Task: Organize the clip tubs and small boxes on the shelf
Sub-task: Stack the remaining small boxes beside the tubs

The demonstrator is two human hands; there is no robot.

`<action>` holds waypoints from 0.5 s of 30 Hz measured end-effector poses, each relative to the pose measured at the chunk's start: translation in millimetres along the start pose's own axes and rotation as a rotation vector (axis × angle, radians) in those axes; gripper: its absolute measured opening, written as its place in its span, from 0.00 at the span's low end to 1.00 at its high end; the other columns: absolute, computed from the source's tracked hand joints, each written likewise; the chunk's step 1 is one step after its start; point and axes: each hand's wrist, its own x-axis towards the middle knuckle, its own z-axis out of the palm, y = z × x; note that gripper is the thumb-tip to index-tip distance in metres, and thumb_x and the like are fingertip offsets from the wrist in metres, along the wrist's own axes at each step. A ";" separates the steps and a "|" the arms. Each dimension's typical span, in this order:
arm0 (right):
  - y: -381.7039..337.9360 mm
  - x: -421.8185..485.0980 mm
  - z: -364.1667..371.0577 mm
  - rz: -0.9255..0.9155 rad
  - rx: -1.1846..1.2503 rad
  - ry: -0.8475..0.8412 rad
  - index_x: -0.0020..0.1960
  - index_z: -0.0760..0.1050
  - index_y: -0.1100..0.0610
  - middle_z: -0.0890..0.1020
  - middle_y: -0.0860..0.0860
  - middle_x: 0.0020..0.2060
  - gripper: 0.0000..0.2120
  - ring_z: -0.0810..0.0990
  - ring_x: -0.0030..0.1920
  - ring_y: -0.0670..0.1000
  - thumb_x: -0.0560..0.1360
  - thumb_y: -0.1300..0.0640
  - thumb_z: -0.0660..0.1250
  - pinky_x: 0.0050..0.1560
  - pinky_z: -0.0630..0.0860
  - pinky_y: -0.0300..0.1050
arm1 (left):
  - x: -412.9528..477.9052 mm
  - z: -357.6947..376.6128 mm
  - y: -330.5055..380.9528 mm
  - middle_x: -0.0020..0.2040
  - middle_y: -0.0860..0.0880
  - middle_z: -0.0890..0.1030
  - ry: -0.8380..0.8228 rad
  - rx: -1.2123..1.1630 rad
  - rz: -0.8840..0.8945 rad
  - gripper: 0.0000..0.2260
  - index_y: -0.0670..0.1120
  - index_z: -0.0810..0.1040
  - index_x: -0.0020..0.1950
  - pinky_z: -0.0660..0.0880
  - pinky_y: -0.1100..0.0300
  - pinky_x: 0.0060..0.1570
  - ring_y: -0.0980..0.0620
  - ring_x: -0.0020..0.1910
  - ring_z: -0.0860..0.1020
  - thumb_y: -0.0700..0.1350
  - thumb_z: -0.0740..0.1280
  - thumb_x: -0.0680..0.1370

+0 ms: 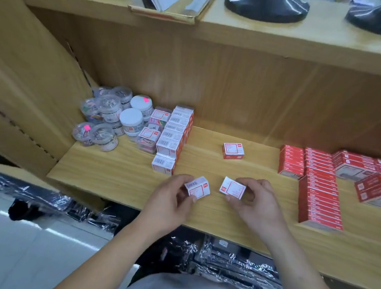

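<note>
My left hand [172, 201] grips a small red-and-white box [197, 187] just above the wooden shelf [124, 173], near its front edge. My right hand [257, 203] grips a second small box [232, 188] beside it. A third small box [233, 150] lies alone further back on the shelf. A row of the same small boxes [174, 136] runs front to back at the left. Clear round clip tubs [110, 118], some with white lids, cluster in the left back corner.
Red staple boxes [319, 187] are stacked in rows at the right of the shelf. A cardboard panel [26, 87] leans at the left end. Two black bases [267, 3] stand on the upper shelf. Plastic-wrapped goods [233, 267] lie below.
</note>
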 end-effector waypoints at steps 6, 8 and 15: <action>-30.8 -4.7 22.5 0.064 0.226 -0.031 0.52 0.78 0.45 0.84 0.45 0.43 0.18 0.81 0.39 0.49 0.68 0.61 0.80 0.41 0.76 0.36 | -5.8 -18.8 -3.3 0.45 0.54 0.83 0.044 -0.302 -0.165 0.19 0.58 0.78 0.58 0.79 0.60 0.47 0.49 0.43 0.79 0.38 0.75 0.75; -46.0 -8.5 27.1 0.068 0.333 -0.003 0.53 0.79 0.46 0.86 0.44 0.44 0.19 0.82 0.40 0.51 0.69 0.64 0.79 0.44 0.77 0.39 | -11.2 -40.9 -2.2 0.48 0.55 0.83 0.067 -0.323 -0.130 0.19 0.57 0.78 0.60 0.78 0.60 0.48 0.48 0.44 0.79 0.36 0.74 0.76; -105.1 -12.0 51.8 0.078 0.508 0.050 0.53 0.81 0.49 0.86 0.47 0.45 0.21 0.81 0.40 0.49 0.67 0.68 0.79 0.47 0.79 0.46 | 21.3 -114.6 -9.9 0.47 0.56 0.83 0.074 -0.252 0.052 0.20 0.55 0.79 0.61 0.78 0.62 0.48 0.51 0.44 0.79 0.32 0.73 0.76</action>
